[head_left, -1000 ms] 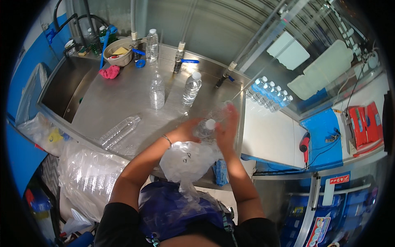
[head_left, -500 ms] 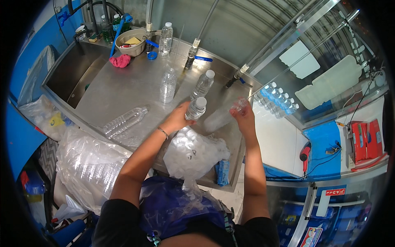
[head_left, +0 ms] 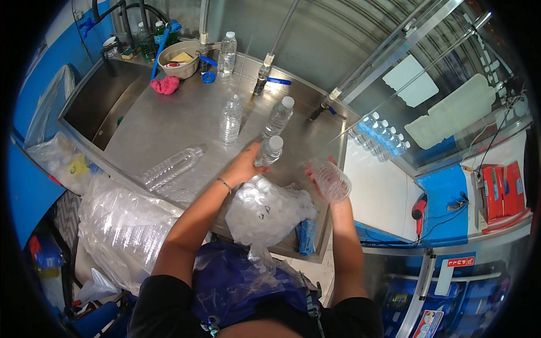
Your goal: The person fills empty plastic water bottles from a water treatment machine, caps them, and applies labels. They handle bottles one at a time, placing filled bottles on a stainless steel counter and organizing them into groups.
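The left hand (head_left: 246,164) is closed around a capped clear plastic bottle (head_left: 269,151), gripping it low on the body with the fingers wrapped round and the white cap pointing up and away; the bottle stands on or just above the steel counter (head_left: 169,121), which of the two I cannot tell. The right hand (head_left: 316,172) holds a second clear bottle (head_left: 331,181) lying on its side in the air, its bottom end turned toward the camera, with the fingers curled behind it so that only their tips show past the plastic. Just below and between the two hands a clear bag of white caps (head_left: 265,211) rests at the near edge of the counter, touching the left wrist. Farther out on the counter two more capped bottles stand upright, one (head_left: 230,118) to the left and one (head_left: 278,117) just beyond the gripped bottle, and an empty bottle (head_left: 172,167) lies flat on its side well to the left. A large clear sack of empty bottles (head_left: 121,225) sits beside the person's left arm, below the counter edge. At the far left corner a sink (head_left: 93,104) is set into the counter, with a pink cloth (head_left: 165,85) and a bowl (head_left: 179,59) near its rim.
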Demonstrator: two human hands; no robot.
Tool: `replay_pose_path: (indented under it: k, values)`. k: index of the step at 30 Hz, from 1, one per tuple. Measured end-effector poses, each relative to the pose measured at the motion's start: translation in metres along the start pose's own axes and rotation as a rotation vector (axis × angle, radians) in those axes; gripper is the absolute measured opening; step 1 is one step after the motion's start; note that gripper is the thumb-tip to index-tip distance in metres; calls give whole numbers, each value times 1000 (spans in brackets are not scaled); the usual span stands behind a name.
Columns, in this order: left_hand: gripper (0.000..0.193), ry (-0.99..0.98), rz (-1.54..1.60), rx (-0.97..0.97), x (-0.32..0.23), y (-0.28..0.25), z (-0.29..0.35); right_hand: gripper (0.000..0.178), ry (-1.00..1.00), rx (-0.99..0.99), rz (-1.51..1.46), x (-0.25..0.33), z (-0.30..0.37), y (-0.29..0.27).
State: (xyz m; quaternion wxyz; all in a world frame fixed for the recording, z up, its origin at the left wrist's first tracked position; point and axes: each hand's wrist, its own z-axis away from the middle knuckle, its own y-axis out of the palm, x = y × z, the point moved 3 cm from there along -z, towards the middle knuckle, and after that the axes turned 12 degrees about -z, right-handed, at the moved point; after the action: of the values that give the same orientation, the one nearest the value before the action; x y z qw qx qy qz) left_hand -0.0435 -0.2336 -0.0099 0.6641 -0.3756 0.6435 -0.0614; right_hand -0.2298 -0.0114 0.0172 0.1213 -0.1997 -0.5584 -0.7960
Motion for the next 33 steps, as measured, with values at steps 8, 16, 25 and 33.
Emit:
replay_pose_path:
  k: [8, 16, 25, 33]
  values:
    - [76, -19, 130, -218, -4, 15, -3, 66, -779, -548, 1383, 21, 8, 56]
    - [73, -42, 119, -208, -8, 16, -6, 72, -1235, -768, 1702, -2, -13, 65]
    - [68, 224, -155, -279, -71, -7, 3, 23, -1131, -123, 1263, -26, -10, 135]
    - [70, -74, 1139, 805, -139, -29, 43, 35, -835, 427, 80, -24, -14, 153]
